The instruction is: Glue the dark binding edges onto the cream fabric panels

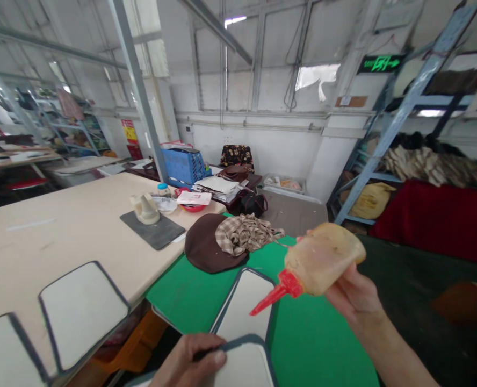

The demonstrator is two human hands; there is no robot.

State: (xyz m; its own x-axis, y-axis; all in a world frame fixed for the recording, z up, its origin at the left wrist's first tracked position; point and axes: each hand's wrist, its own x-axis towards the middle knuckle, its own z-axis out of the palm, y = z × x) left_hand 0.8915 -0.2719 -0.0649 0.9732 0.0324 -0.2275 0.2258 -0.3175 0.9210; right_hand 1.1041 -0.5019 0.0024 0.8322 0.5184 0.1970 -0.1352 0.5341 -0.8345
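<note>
My right hand point(355, 293) grips a yellowish squeeze bottle point(323, 258) tipped over, its red nozzle point(276, 293) pointing down to the left. Between the thumb and fingers of my left hand point(194, 360) is the edge of a white panel with a dark border point(244, 365). Just beyond it, similar dark-edged panels point(248, 295) lie overlapped on the green tabletop point(306, 333), below the nozzle tip. Whether glue or anything else comes out of the nozzle cannot be seen.
Two more bordered panels point(83, 312) rest on the beige table point(81, 215) at left. A tape dispenser point(145, 209) stands on a dark mat point(164, 236). Brown round fabric point(206, 244) and checked strips point(242, 234) lie at the green top's far end. A blue metal rack point(399, 123) rises at right.
</note>
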